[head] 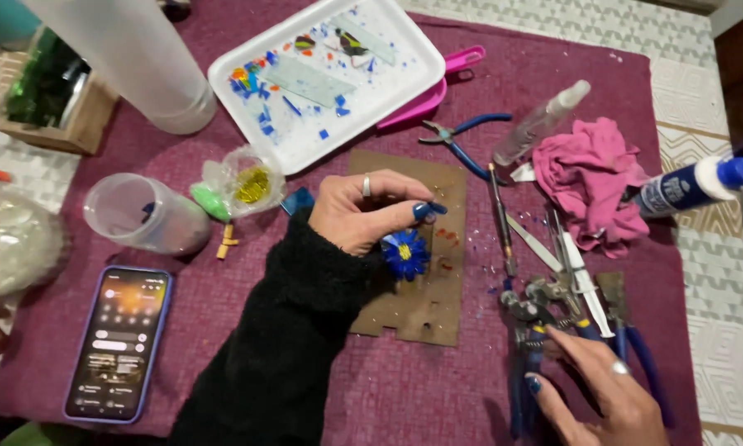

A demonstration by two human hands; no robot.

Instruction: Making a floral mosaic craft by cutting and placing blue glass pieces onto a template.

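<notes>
On the brown cardboard work board in the middle of the maroon felt mat, a small blue glass flower with a yellow centre already stands assembled, its petals fanned out all round. The left hand, in a black fuzzy sleeve, rests on the board just at the flower's ten o'clock; its thumb and forefinger are pinched shut on a small blue glass chip, so I judge there is at least one petal left to place. A few loose reddish glass bits lie on the board at the flower's two o'clock, unused. The right hand lies spread, fingers open, over the heap of blue-handled pliers and cutters at the flower's four o'clock, touching them but closed on none. At twelve o'clock the white square tray holds plenty of coloured glass shards and two clear strips, so much stock remains. The white glue bottle with a blue cap lies far off at three o'clock.
</notes>
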